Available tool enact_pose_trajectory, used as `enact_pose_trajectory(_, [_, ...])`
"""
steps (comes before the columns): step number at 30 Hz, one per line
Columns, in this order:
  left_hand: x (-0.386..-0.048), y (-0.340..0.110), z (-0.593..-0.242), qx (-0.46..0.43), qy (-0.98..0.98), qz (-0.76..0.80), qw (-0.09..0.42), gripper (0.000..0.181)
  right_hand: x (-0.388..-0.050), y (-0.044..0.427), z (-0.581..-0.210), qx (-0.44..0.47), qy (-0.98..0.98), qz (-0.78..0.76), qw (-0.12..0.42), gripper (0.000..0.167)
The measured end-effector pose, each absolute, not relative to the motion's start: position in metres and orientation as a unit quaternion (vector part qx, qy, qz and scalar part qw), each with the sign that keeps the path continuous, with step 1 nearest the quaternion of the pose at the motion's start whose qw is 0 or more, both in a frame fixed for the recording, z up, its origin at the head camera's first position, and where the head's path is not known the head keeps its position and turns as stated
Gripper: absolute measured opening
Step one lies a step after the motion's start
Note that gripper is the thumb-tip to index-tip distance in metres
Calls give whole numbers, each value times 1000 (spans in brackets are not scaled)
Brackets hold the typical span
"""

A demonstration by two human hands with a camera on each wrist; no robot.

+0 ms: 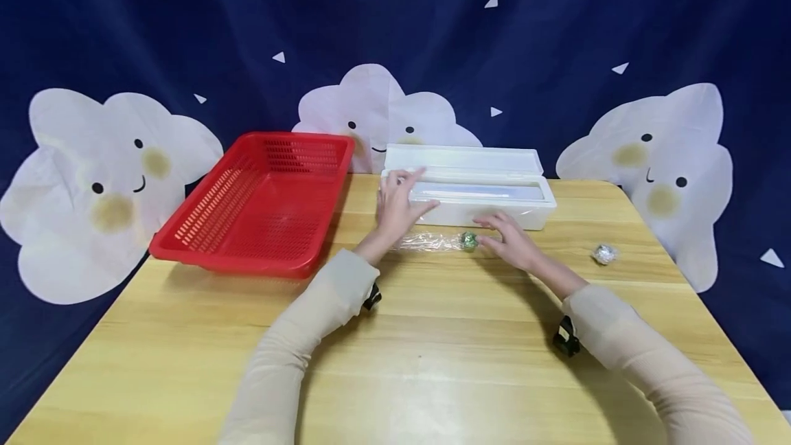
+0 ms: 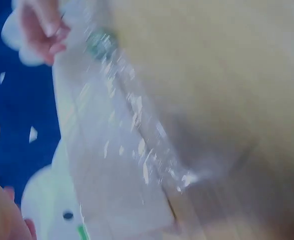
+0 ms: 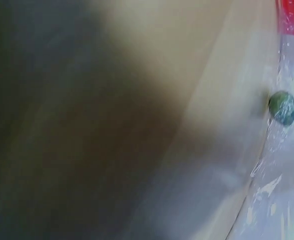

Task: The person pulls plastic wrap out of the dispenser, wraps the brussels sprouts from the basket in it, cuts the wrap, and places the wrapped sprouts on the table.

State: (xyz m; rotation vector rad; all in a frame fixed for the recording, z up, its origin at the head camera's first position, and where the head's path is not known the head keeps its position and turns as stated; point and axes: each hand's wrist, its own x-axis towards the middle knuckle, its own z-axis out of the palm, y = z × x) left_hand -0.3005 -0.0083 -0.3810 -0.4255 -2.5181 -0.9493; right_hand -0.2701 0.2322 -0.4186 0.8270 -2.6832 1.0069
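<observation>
A long white box [image 1: 482,215] stands at the back of the table, its lid [image 1: 463,158] raised and a smooth pale roll-like thing inside. My left hand [image 1: 397,206] is over the box's left end, fingers spread and nothing gripped. In front of the box lies a strip of clear plastic film [image 1: 426,242], crinkled and shiny. A small round green thing [image 3: 283,107] sits with the film, which seems to cover it. Just right of it, my right hand [image 1: 509,242] hovers with loosely bent fingers, holding nothing that I can see. Blur softens both wrist views.
A red plastic basket [image 1: 247,263] with slotted sides stands on the left of the wooden table [image 1: 420,362]. To the right lies a small silvery crinkled ball [image 1: 604,254]. Behind hangs a dark blue cloth [image 1: 395,19] with clouds.
</observation>
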Motion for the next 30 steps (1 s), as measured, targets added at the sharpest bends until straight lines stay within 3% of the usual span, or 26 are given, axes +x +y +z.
enact_pose_trajectory(4, [-315, -16, -381, -69, -888, -389, 234, 88, -274, 223, -416, 280, -893, 343, 83, 38])
enact_pose_trajectory(11, [-332, -41, -407, 2, -898, -412, 156, 104, -278, 206, -418, 295, -888, 344, 82, 42])
enact_pose_trajectory(17, [-338, -52, -420, 7, -910, -397, 119, 98, -280, 196, -421, 300, -883, 351, 83, 42])
enact_pose_trajectory(23, [-338, -55, -421, 35, -924, -363, 117, 83, -285, 181, -418, 310, -878, 358, 71, 45])
enact_pose_trajectory(30, [-340, -56, -419, 53, -938, -323, 113, 68, -302, 153, -403, 303, -890, 323, 110, 44])
